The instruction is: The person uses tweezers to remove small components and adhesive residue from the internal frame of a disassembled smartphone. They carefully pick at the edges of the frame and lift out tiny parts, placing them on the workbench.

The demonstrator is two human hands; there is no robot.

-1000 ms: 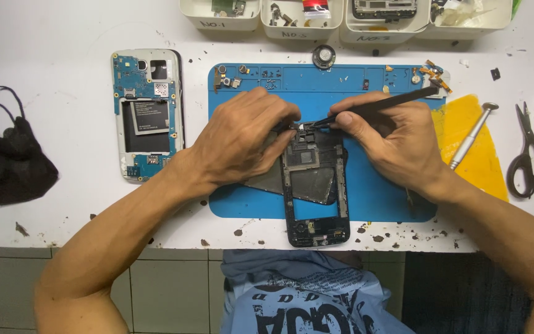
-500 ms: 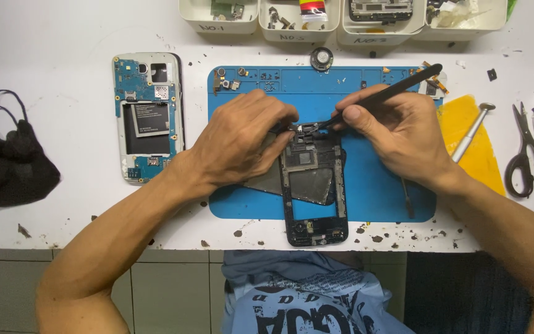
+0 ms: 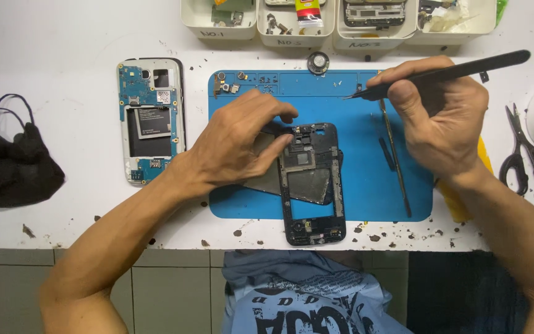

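1. The left hand [image 3: 236, 145] rests on the blue mat [image 3: 366, 185], its fingertips clenched on the top edge of a black phone frame [image 3: 310, 185].
2. The phone frame lies lengthwise on the mat, its lower end reaching past the mat onto the white surface [image 3: 63, 235].
3. The right hand [image 3: 440, 117] is raised above the mat's right part, its grip grasping black tweezers [image 3: 446, 74] whose tip points left, apart from the frame.
4. An opened phone [image 3: 151, 120] lies left of the mat; scissors [image 3: 526, 154] lie at the far right.
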